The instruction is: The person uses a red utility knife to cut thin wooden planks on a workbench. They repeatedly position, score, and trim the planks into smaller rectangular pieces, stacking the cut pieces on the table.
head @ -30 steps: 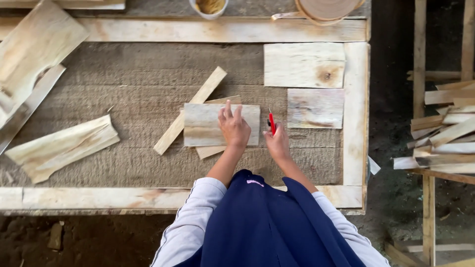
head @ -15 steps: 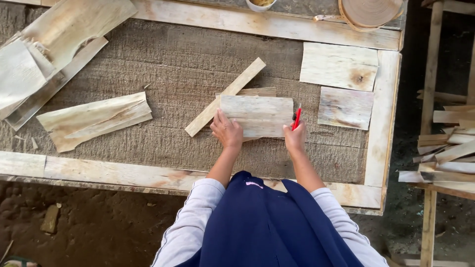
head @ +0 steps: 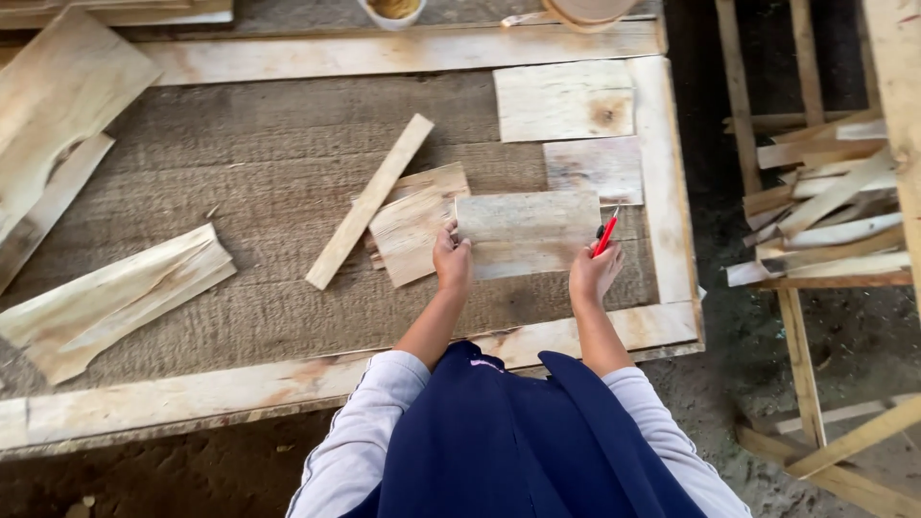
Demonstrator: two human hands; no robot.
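Pale flat wooden board [head: 528,233]: left hand [head: 451,266] and right hand [head: 593,273] pinch its ends; red pencil [head: 605,235] tucked in right. Keep board level, grip even.

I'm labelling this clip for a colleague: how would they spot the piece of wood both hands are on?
Inside the pale plank frame, go to its right end, below two flat pieces lying there. The grey-brown rectangular veneer sheet lies crosswise, left hand and right hand at its ends. Only it sits beside a red pencil.
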